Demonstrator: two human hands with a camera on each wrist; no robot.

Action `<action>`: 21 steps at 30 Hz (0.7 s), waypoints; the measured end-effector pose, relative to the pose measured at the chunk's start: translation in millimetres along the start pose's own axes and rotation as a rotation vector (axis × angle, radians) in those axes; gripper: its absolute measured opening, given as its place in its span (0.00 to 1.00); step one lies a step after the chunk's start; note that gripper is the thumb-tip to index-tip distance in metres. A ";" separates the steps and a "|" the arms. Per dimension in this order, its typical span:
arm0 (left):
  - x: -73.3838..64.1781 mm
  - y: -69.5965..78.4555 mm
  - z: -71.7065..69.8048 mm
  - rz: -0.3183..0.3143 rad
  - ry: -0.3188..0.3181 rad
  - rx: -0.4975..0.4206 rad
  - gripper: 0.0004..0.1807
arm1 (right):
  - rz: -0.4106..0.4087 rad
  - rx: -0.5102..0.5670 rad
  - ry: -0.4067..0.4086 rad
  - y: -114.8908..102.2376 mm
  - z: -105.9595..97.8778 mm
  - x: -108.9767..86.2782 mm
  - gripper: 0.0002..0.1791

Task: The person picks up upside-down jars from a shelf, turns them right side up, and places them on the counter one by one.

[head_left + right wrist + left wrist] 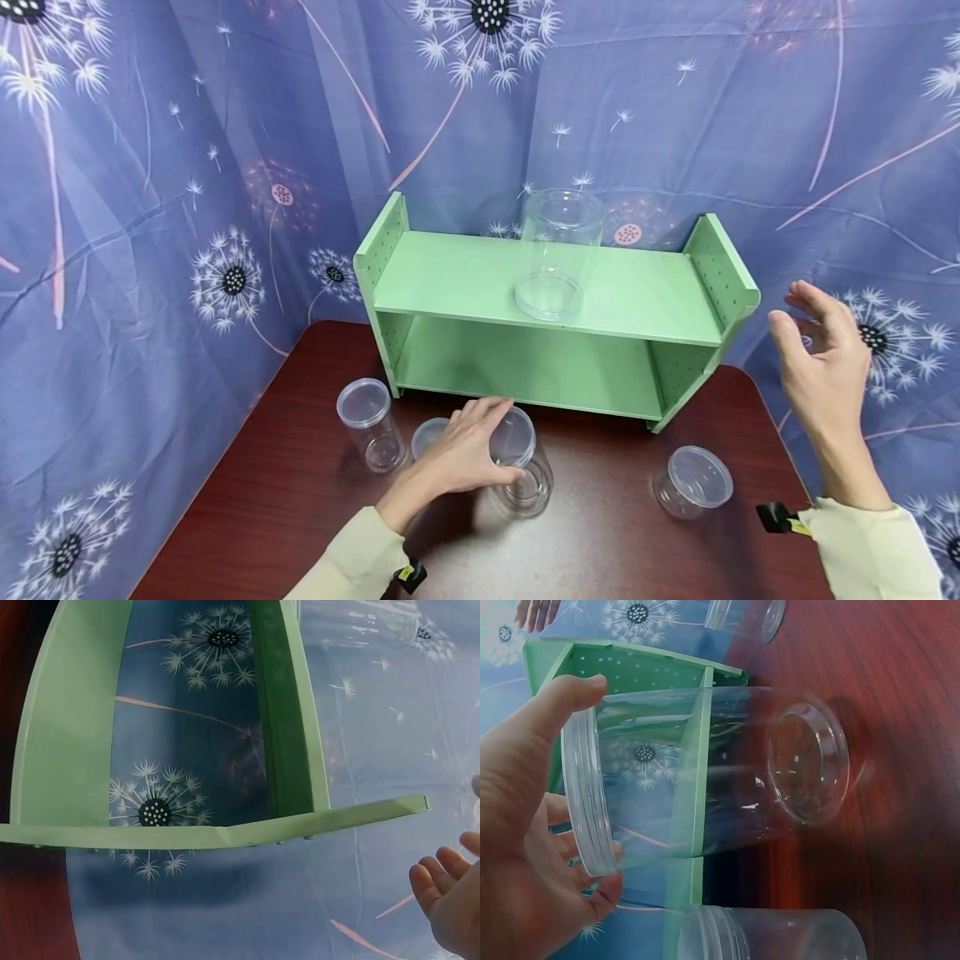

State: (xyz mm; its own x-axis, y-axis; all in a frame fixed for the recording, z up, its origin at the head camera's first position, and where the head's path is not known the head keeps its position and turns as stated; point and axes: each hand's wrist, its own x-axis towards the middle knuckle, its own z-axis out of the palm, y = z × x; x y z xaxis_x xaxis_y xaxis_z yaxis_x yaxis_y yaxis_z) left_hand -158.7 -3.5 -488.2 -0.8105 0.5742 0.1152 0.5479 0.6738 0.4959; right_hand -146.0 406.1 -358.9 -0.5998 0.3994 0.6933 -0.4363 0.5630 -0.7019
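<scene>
Around the lidded top of a clear plastic jar [536, 483], my left hand [467, 452] spreads its thumb and fingers and grips the rim. In the left wrist view, the thumb and fingertips press on opposite sides of its lid [586, 795], and nothing shows inside the jar. A smaller clear jar [429, 435] stands just behind the left hand, partly hidden by it. My right hand [828, 367] is raised in the air beyond the right end of the green shelf [450, 268], fingers loosely bent and holding nothing.
A tall clear jar [558, 250] stands on the shelf's upper board. One lidded jar [375, 429] is at the left of the dark red table [300, 492], and a short clear tub [693, 483] is at the right. A blue dandelion-print cloth [675, 100] hangs behind.
</scene>
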 end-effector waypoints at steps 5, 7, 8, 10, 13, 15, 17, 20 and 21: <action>3.2 2.9 0.3 0.011 -0.018 0.044 0.61 | -0.039 -0.046 -0.024 3.4 7.4 6.8 0.21; 4.9 4.0 0.4 0.024 -0.020 0.064 0.61 | -0.050 -0.055 -0.031 4.5 11.1 9.2 0.20; 5.7 4.6 0.6 0.033 -0.018 0.069 0.62 | -0.056 -0.058 -0.034 4.6 12.9 10.4 0.20; 7.0 5.5 0.9 0.049 -0.018 0.078 0.62 | -0.066 -0.062 -0.042 3.9 16.6 12.1 0.19; 8.5 6.3 2.2 0.070 -0.020 0.094 0.62 | -0.078 -0.069 -0.054 -0.1 21.4 13.1 0.18; 9.4 6.6 2.9 0.083 -0.022 0.107 0.63 | -0.080 -0.080 -0.054 -3.0 23.8 13.3 0.18; 10.7 6.6 3.9 0.100 -0.021 0.130 0.63 | -0.074 -0.091 -0.050 -4.0 25.6 13.5 0.17; 11.8 6.8 4.3 0.123 -0.028 0.155 0.63 | -0.063 -0.095 -0.044 -1.0 27.0 14.3 0.17; 12.0 6.8 4.5 0.128 -0.031 0.161 0.63 | -0.061 -0.093 -0.044 0.9 27.3 14.6 0.16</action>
State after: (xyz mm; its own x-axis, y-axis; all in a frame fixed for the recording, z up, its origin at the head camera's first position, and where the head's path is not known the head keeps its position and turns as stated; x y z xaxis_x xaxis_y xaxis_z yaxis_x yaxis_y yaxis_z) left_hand -163.7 10.1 -487.3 -0.7270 0.6721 0.1405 0.6737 0.6587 0.3350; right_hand -173.4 392.7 -353.9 -0.6039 0.3315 0.7249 -0.4099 0.6508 -0.6391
